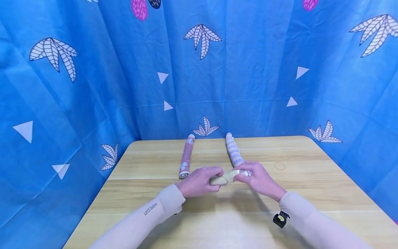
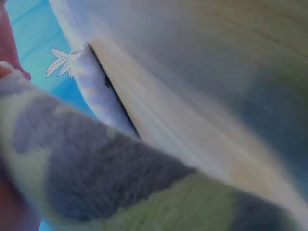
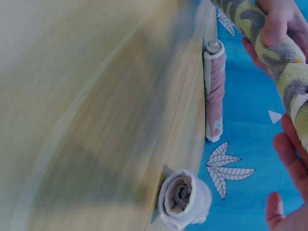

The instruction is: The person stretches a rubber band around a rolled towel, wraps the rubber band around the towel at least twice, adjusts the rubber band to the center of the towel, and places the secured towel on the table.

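Both hands hold a rolled towel [image 1: 230,175] with a yellow-green and grey pattern, raised above the table. The left hand [image 1: 200,180] grips its left part, fingers wrapped round it; the right wrist view shows the same left hand [image 3: 284,21] with its thumb pressed on the roll. At the other end, the right hand [image 1: 261,181] pinches the roll between thumb and fingers. In the left wrist view the patterned roll [image 2: 110,163] fills the foreground. Behind the hands lie a pink rolled towel [image 1: 187,154] and a lavender striped rolled towel [image 1: 233,150].
The wooden table [image 1: 149,197] has rounded far corners. A thin tan ring [image 1: 280,166], perhaps a rubber band, lies right of the striped roll. A blue curtain [image 1: 248,69] with leaf prints closes off the back and sides.
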A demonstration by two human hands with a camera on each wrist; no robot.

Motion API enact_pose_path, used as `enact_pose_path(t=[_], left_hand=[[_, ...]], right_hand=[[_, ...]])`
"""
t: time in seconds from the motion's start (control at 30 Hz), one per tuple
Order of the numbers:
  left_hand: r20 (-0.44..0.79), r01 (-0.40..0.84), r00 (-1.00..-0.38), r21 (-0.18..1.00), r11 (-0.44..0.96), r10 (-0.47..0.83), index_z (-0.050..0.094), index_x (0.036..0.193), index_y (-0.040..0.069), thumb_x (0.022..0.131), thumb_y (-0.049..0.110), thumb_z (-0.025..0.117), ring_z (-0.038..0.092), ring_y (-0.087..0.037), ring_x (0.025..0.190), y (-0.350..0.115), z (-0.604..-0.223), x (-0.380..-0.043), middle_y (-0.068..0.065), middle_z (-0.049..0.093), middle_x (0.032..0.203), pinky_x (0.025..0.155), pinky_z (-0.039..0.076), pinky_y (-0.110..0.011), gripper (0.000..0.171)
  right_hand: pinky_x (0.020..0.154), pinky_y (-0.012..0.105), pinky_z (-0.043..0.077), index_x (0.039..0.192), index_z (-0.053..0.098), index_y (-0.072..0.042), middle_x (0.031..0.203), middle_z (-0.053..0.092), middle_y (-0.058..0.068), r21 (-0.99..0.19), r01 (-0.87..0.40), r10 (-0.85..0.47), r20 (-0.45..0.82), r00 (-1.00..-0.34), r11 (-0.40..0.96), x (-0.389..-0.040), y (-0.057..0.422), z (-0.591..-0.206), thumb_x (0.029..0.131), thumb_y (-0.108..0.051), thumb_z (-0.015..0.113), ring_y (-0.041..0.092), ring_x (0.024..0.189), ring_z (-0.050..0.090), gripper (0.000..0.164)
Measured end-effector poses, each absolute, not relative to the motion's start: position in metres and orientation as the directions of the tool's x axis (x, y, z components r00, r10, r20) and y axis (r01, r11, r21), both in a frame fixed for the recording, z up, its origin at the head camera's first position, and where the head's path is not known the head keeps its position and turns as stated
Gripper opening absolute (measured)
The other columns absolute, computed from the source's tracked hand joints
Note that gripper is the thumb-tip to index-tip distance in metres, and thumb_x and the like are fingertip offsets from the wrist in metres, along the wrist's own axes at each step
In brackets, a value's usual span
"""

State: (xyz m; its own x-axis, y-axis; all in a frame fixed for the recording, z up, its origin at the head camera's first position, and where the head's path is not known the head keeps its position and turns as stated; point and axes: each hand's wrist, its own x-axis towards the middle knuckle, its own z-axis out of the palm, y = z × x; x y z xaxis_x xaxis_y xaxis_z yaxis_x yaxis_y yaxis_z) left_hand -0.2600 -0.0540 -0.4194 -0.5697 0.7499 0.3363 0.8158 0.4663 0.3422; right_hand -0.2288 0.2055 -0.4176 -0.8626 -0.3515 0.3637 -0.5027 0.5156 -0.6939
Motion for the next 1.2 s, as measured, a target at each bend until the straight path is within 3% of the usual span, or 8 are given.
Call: enact_pose_path(t=[0.1,0.23,0.43,0.53,0.63,0.8,0.93,1.2], left_hand=[[0.361,0.81,-0.586,0.288,0.511,0.726,0.057,0.117,0.03,0.09,0.028,0.073,0.055,-0.004,0.077,-0.052,-0.423,-0.26,0.014,0.061,0.095,0.066,0.048,-0.019,0.031],[0.425,0.83,-0.551,0.186,0.526,0.718,0.058,0.128,0.026,0.089,0.028,0.077,0.062,-0.006,0.085,-0.048,-0.426,-0.26,0.009,0.069,0.11,0.076,0.055,-0.025,0.044],[0.449,0.841,-0.524,0.135,0.525,0.724,0.059,0.129,0.025,0.09,0.024,0.075,0.069,-0.007,0.094,-0.046,-0.428,-0.259,0.006,0.071,0.118,0.081,0.057,-0.025,0.042],[0.434,0.843,-0.526,0.153,0.516,0.731,0.057,0.132,0.027,0.093,0.023,0.071,0.068,-0.004,0.09,-0.047,-0.43,-0.259,0.007,0.07,0.121,0.078,0.056,-0.021,0.042],[0.415,0.841,-0.537,0.202,0.501,0.734,0.056,0.136,0.027,0.095,0.021,0.068,0.065,-0.001,0.088,-0.048,-0.432,-0.259,0.007,0.069,0.124,0.081,0.055,-0.021,0.043],[0.403,0.846,-0.532,0.268,0.46,0.745,0.054,0.138,0.027,0.096,0.017,0.066,0.066,-0.005,0.09,-0.047,-0.433,-0.257,0.006,0.068,0.12,0.082,0.054,-0.019,0.044],[0.41,0.863,-0.505,0.229,0.451,0.76,0.054,0.137,0.026,0.097,0.016,0.065,0.063,-0.006,0.082,-0.046,-0.435,-0.256,0.006,0.068,0.113,0.073,0.051,-0.013,0.042],[0.411,0.883,-0.458,0.104,0.458,0.788,0.061,0.123,0.022,0.089,0.013,0.071,0.055,-0.001,0.073,-0.044,-0.432,-0.256,0.006,0.065,0.103,0.065,0.045,-0.008,0.036]], right_hand=[[0.074,0.036,0.06,0.109,0.075,-0.007,0.105,0.073,0.011,-0.822,-0.361,-0.328,0.227,-0.917,0.44,-0.233,0.21,-0.417,0.089,-0.023,0.076,0.025,0.088,0.069,0.026],[0.075,0.035,0.06,0.109,0.072,0.003,0.097,0.074,0.014,-0.887,-0.245,-0.302,0.128,-0.945,0.391,-0.238,0.213,-0.414,0.091,-0.021,0.072,0.028,0.087,0.07,0.03],[0.074,0.036,0.06,0.122,0.069,-0.001,0.104,0.073,0.015,-0.881,-0.275,-0.324,0.15,-0.934,0.385,-0.239,0.214,-0.416,0.094,-0.025,0.07,0.025,0.086,0.071,0.037],[0.078,0.04,0.06,0.129,0.067,-0.01,0.119,0.07,0.013,-0.78,-0.437,-0.37,0.283,-0.885,0.448,-0.237,0.215,-0.419,0.091,-0.026,0.074,0.024,0.095,0.07,0.042],[0.092,0.044,0.05,0.127,0.069,-0.021,0.128,0.067,0.005,-0.566,-0.613,-0.43,0.437,-0.79,0.552,-0.236,0.215,-0.422,0.084,-0.027,0.082,0.023,0.112,0.062,0.046],[0.094,0.044,0.037,0.12,0.072,-0.023,0.118,0.072,-0.005,-0.26,-0.726,-0.503,0.573,-0.647,0.637,-0.238,0.215,-0.426,0.077,-0.025,0.086,0.02,0.114,0.058,0.045],[0.089,0.039,0.036,0.114,0.073,-0.018,0.11,0.075,-0.004,-0.174,-0.741,-0.507,0.627,-0.592,0.649,-0.239,0.213,-0.427,0.077,-0.021,0.085,0.016,0.104,0.06,0.038],[0.086,0.037,0.033,0.101,0.075,-0.019,0.097,0.076,-0.007,-0.161,-0.756,-0.493,0.669,-0.556,0.635,-0.238,0.207,-0.426,0.076,-0.018,0.085,0.013,0.092,0.06,0.026]])
